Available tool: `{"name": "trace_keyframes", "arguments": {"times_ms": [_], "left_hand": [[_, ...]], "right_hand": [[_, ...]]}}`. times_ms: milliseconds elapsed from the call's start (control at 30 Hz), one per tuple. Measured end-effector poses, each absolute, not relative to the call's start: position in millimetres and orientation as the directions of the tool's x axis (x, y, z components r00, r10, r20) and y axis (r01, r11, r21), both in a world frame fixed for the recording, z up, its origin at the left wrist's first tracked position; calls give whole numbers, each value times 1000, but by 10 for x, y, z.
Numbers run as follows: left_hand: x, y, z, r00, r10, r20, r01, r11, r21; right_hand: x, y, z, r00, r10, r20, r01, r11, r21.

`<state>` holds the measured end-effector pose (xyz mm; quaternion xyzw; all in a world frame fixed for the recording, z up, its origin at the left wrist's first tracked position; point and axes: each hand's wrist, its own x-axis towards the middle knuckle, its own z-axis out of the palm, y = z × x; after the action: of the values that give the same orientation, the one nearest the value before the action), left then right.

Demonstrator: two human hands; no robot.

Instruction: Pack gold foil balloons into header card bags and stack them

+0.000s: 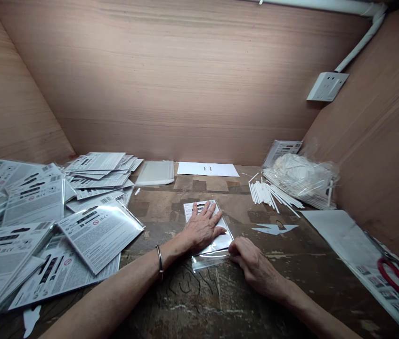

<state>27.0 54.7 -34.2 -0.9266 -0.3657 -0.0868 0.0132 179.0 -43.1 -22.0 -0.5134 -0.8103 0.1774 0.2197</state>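
At the far left, a loose heap of printed packs (pixel 102 233) is spread over the table (pixel 164 207), overlapping and turned at various angles, as if set down quickly rather than squared up. Behind it, a stack of packs (pixel 95 162) is piled more flatly, by which less room is taken. Just beside that stack, a neat pile of clear sleeves (pixel 155 173) is laid near the back wall, and next to it a white strip (pixel 192 168) is placed, well out of the arms' way.

In the middle, directly in front of the person, a printed card (pixel 216 242) is lying flat inside a clear bag (pixel 209 264), whose lower end is left reaching past the card. The left hand (pixel 204 228) is laid palm down on it, fingers spread and nothing gripped, so that the card is presumably kept from sliding. The right hand (pixel 250 261) is held at the bag's lower right corner with its fingers curled in; because the fingertips are hidden, it cannot be told whether the film is pinched or only touched.

To the right, white sticks (pixel 266 194) are fanned out beside a plastic bundle (pixel 301 174), and a white scrap (pixel 273 229) is left nearer the hands. At the far right edge, red-handled scissors (pixel 393 280) are rested over a long sheet (pixel 347 240), apart from the work but probably within reach.
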Motion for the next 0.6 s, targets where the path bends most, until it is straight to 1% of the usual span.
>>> {"name": "trace_keyframes", "arguments": {"times_ms": [67, 133, 233, 300, 367, 433, 533, 600], "left_hand": [[265, 529, -269, 709, 670, 220, 685, -728, 12], [252, 495, -173, 739, 624, 254, 648, -761, -13], [231, 390, -53, 830, 520, 201, 527, -850, 21], [231, 286, -27, 865, 477, 156, 473, -879, 66], [251, 174, -51, 875, 466, 132, 458, -885, 83], [287, 76, -106, 868, 483, 115, 475, -875, 88], [344, -33, -185, 870, 479, 116, 474, -878, 66], [383, -95, -201, 901, 421, 107, 425, -905, -21]], "right_hand": [[1800, -441, -193, -340, 929, 144, 728, 357, -586], [1824, -435, -146, -322, 939, 116, 701, 319, -638], [1876, -365, -51, -305, 943, 136, 667, 313, -676], [1904, -276, -10, -281, 937, 206, 659, 344, -669], [1913, -175, -18, -269, 919, 287, 685, 392, -614], [1901, -93, -80, -307, 897, 319, 744, 435, -508], [1867, -37, -205, -383, 879, 282, 797, 469, -379], [1857, -38, -258, -410, 875, 257, 807, 479, -345]]}}
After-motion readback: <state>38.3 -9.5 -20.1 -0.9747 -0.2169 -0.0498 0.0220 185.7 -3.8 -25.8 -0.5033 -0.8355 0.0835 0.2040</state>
